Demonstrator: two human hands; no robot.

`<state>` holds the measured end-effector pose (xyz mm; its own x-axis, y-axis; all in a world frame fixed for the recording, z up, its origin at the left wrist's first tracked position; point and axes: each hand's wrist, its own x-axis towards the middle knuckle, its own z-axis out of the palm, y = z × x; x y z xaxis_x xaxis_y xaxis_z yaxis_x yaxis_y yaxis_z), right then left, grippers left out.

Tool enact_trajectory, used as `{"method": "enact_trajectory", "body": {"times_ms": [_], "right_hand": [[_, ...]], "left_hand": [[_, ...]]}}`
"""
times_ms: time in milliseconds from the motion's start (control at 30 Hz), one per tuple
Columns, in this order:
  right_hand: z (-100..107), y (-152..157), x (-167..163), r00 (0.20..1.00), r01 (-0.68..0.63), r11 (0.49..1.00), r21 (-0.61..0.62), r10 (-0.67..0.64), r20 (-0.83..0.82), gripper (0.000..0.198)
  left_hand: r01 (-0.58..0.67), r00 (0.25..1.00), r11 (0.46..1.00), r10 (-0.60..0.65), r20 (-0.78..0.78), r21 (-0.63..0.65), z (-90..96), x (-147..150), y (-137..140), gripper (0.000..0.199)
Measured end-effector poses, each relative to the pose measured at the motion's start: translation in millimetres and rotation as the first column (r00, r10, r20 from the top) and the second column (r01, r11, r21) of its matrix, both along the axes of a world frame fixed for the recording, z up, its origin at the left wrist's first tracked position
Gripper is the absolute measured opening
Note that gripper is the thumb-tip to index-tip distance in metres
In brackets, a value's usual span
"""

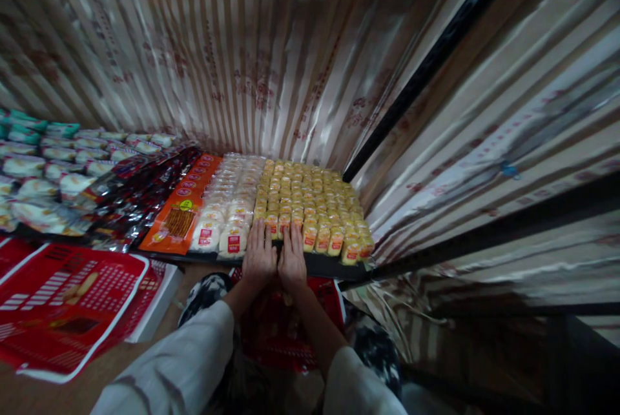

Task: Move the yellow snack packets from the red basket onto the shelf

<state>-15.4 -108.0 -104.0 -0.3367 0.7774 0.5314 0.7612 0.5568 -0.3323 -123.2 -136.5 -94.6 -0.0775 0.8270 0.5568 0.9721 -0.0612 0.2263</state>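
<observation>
Rows of small yellow snack packs (310, 190) with red labels stand on a black shelf (320, 265). Against the front ends of these rows lie my left hand (260, 252) and my right hand (292, 257), side by side with fingers stretched forward and flat. Neither hand grips anything. Just left of my left hand are two rows of white snack packs (233, 241) in clear wrappers, red labels facing me. My fingers cover parts of the front yellow packs.
An orange snack packet (179, 212), dark shiny packets (140, 189) and white packs (72, 173) fill the shelf's left. Red printed bags (72, 305) lie lower left. A striped curtain (271, 47) hangs behind; a black metal post (431, 60) slants up on the right.
</observation>
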Motion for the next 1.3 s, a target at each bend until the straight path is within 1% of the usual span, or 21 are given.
{"method": "enact_trajectory", "body": {"times_ms": [167,333,367,433,533,600,700,900,1133,1300], "right_hand": [[-2,2,1,0.996,-0.031,0.999,0.008,0.031,-0.084,0.052],[4,-3,6,0.982,-0.101,0.995,0.022,0.103,-0.156,0.053],[6,-5,8,0.98,-0.104,0.994,0.022,0.107,-0.167,0.053],[10,-10,14,0.978,-0.094,0.995,0.024,0.097,-0.184,0.052],[16,-15,24,0.978,-0.062,0.998,0.022,0.065,-0.2,0.05],[22,-18,31,0.977,-0.029,1.0,0.01,0.03,-0.212,0.048],[29,-21,38,0.976,0.01,1.0,0.002,-0.009,-0.217,0.046],[31,-26,40,0.982,-0.012,1.0,0.023,0.016,-0.187,0.042],[32,-21,31,0.983,-0.024,1.0,0.016,0.026,-0.184,0.042],[35,-15,28,0.981,-0.024,0.999,0.033,0.03,-0.192,0.042]], "left_hand": [[0.001,1.0,1.0,-0.001,-0.023,-0.012,3.7,1,-2,0.057],[0.04,0.998,0.999,-0.041,-0.044,-0.02,3.7,-2,-6,0.054],[0.071,0.996,0.997,-0.072,-0.053,-0.019,4.7,-3,-7,0.053],[0.183,0.978,0.983,-0.185,-0.098,-0.03,8.6,-5,-6,0.049],[0.361,0.911,0.93,-0.368,-0.184,-0.073,18.3,-9,-1,0.048],[0.405,0.885,0.91,-0.415,-0.209,-0.091,24.5,-11,4,0.049],[0.384,0.896,0.918,-0.397,-0.199,-0.101,27.9,-9,10,0.049],[0.28,0.949,0.955,-0.291,-0.119,-0.104,18.5,0,12,0.052],[0.286,0.947,0.946,-0.303,-0.105,-0.151,19.9,2,12,0.05],[0.237,0.965,0.962,-0.249,-0.079,-0.133,16.9,12,16,0.049]]}}
